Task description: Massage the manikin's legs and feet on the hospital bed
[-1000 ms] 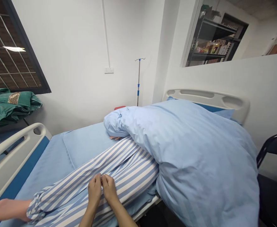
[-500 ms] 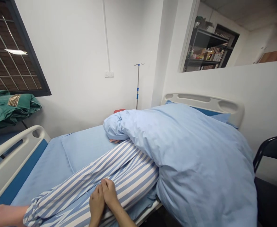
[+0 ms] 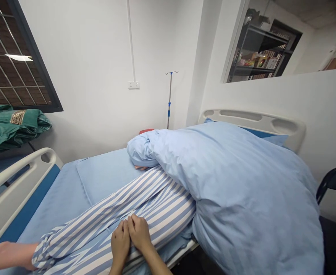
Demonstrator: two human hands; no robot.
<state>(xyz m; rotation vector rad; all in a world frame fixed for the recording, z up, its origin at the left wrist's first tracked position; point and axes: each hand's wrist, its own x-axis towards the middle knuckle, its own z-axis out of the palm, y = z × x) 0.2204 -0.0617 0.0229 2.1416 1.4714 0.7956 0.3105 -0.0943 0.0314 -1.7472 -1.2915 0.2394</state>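
Grip is narrow on both sides: the left hand [image 3: 120, 238] and right hand [image 3: 139, 233] lie side by side, touching each other, their fingers [image 3: 132, 225] curled down onto the blue-and-white striped pyjama cloth [image 3: 156, 206]. Whether they pinch a fold of it or merely rest there cannot be told. That cloth runs diagonally across the bed and seems to cover a long limb of someone lying there. It should handle soft, light and slack, while the limb inside will be far heavier and calls for gentle treatment — a broad, flat palm on the limb would likely hold better than a pinch of loose fabric. At its near end, a gathered cuff [image 3: 42, 258] opens onto a bare hand or foot [image 3: 7, 255], too cropped to tell which. Beyond, a pale blue quilt [image 3: 242, 198] bulks over the rest of the body, with a few other fingers [image 3: 141, 167] showing under its edge. A blue bed sheet [image 3: 53, 206] lies between a white side rail [image 3: 19, 179] and a white bed-end panel [image 3: 254, 122]. Further off stand a drip stand [image 3: 170, 99] and a black chair [image 3: 335, 179].
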